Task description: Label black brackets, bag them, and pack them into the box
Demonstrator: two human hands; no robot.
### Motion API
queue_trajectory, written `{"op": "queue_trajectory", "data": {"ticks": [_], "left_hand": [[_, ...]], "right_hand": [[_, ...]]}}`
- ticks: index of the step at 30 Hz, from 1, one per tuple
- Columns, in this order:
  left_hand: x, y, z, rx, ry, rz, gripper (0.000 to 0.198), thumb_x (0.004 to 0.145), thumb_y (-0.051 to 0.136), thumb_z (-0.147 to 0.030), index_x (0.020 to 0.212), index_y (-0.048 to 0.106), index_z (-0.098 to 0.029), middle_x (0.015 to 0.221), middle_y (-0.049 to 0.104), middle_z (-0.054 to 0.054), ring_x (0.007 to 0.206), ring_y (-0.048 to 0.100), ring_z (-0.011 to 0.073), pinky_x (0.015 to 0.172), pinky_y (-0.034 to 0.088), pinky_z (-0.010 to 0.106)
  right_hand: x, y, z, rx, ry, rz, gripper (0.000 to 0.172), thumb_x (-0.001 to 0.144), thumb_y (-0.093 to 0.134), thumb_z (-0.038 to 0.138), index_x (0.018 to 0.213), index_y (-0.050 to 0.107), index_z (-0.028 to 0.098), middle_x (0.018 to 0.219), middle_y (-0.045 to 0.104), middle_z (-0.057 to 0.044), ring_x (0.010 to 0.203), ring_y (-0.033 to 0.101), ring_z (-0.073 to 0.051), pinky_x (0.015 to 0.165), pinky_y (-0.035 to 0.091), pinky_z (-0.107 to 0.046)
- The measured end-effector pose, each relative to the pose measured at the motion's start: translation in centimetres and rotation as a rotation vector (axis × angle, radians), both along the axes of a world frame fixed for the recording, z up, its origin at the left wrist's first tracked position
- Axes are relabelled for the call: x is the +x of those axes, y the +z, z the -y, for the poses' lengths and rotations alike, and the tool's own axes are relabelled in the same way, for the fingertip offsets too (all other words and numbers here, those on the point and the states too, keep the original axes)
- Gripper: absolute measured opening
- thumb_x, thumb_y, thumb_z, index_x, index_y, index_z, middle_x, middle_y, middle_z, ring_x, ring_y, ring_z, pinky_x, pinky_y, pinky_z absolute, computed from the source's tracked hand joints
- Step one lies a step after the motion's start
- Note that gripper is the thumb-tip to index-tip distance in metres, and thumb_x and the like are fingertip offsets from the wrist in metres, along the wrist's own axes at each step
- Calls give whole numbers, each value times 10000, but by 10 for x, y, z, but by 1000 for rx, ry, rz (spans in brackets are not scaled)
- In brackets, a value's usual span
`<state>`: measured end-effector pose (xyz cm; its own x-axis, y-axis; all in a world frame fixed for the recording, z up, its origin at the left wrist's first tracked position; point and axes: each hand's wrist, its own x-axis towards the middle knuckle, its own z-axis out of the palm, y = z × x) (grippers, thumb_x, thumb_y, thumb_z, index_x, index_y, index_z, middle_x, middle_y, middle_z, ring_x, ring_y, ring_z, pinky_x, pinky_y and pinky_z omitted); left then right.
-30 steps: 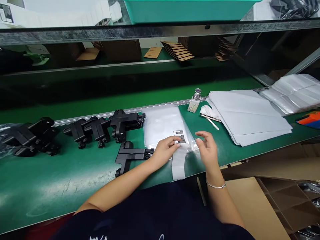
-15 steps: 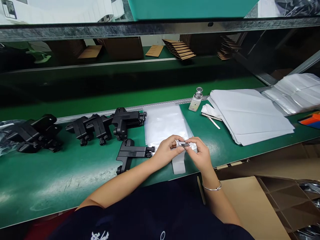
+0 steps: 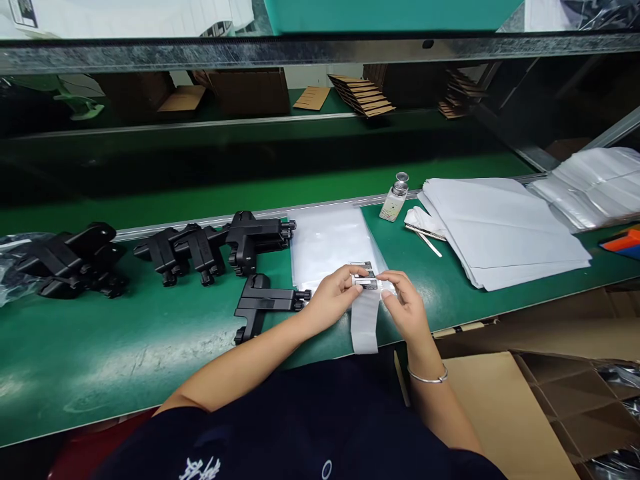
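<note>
A strip of printed labels (image 3: 366, 283) with a pale backing tail (image 3: 365, 327) lies between my hands, over clear plastic bags (image 3: 325, 243). My left hand (image 3: 337, 293) pinches the strip's left edge between thumb and fingers. At the strip's right side, my right hand (image 3: 404, 303) has thumb and forefinger around a small whitish piece too small to make out. Just left of my left hand, a black plastic bracket (image 3: 267, 301) lies on the green table (image 3: 165, 360).
More black brackets (image 3: 200, 250) lie to the left. A small bottle (image 3: 394, 200) stands behind my right hand, with white sheets (image 3: 500, 230) further right. A metal shelf edge (image 3: 320, 52) crosses above; a cardboard box (image 3: 505, 407) is at lower right.
The label strip now lies flatter, with more printed labels showing. My right hand has moved slightly right, away from my left fingers. The whole view has shifted a little.
</note>
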<state>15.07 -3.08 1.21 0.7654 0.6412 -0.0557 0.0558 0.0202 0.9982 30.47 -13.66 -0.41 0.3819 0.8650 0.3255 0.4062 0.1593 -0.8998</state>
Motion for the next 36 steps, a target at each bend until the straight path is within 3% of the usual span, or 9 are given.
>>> {"op": "queue_trajectory", "data": {"ticks": [4, 9, 15, 20, 25, 27, 30, 34, 36], "left_hand": [[-3, 1, 1, 246, 31, -98, 240, 908, 534, -259, 1129, 614, -211, 663, 526, -42, 599, 495, 130, 611, 406, 249], [-6, 7, 1, 414, -4, -125, 183, 903, 506, -191, 1041, 622, -222, 1008, 694, 19, 830, 642, 157, 794, 489, 273], [-4, 6, -1, 443, -35, -162, 204, 908, 485, -187, 1063, 612, -226, 896, 678, -2, 731, 615, 144, 731, 470, 260], [-4, 5, -3, 399, -64, -182, 222, 899, 512, -244, 1100, 602, -218, 704, 574, -36, 661, 558, 153, 695, 455, 274], [-6, 2, -9, 289, -109, -117, 365, 879, 577, -362, 1208, 549, -207, 850, 636, 12, 821, 614, 199, 839, 500, 353], [-6, 0, -9, 275, -115, -94, 397, 893, 564, -390, 1243, 528, -206, 1055, 672, 71, 949, 638, 229, 910, 496, 393], [-4, -2, -6, 311, -165, -94, 434, 897, 565, -334, 1312, 504, -225, 1355, 602, 116, 1164, 614, 268, 1009, 464, 431], [-9, 3, -11, 333, -202, -205, 742, 884, 596, -299, 1539, 254, -226, 1438, 573, 153, 1219, 617, 288, 1043, 456, 465], [-20, 9, -25, 375, -147, -264, 747, 893, 591, -312, 1551, 245, -236, 1424, 592, 142, 1159, 652, 282, 1016, 482, 460]], "right_hand": [[-2, 3, -2, -7, -36, 32, 122, 900, 599, 309, 991, 655, 249, 1023, 657, -61, 1012, 635, -247, 927, 516, -412], [-4, 6, -2, 26, -109, 136, 77, 884, 617, 285, 948, 645, 254, 994, 658, -63, 969, 647, -250, 879, 532, -415], [-7, 5, 1, 86, -173, 243, 52, 889, 622, 265, 928, 655, 272, 988, 681, -48, 981, 654, -257, 1104, 355, -590], [-6, 2, 2, 55, -172, 257, 53, 882, 614, 287, 840, 639, 267, 958, 683, -35, 950, 663, -244, 1158, 277, -634], [6, -10, 5, 171, -258, -47, 101, 912, 602, 355, 910, 589, 255, 1052, 663, -71, 1049, 656, -254, 1067, 438, -555], [6, -16, 3, 135, -213, -194, 273, 895, 623, 397, 1118, 528, 273, 1261, 617, -116, 1086, 659, -259, 990, 507, -511], [2, -26, -6, 62, -134, -263, 589, 830, 696, 392, 1318, 373, 323, 1457, 492, -158, 941, 690, -206, 882, 563, -430], [25, -35, -24, 105, -335, -142, 583, 808, 696, 341, 1314, 407, 311, 1472, 456, -150, 836, 658, -149, 852, 550, -379], [53, -39, -32, 82, -455, -51, 626, 790, 695, 350, 1344, 412, 284, 1460, 452, -158, 867, 663, -174, 867, 546, -407]]}}
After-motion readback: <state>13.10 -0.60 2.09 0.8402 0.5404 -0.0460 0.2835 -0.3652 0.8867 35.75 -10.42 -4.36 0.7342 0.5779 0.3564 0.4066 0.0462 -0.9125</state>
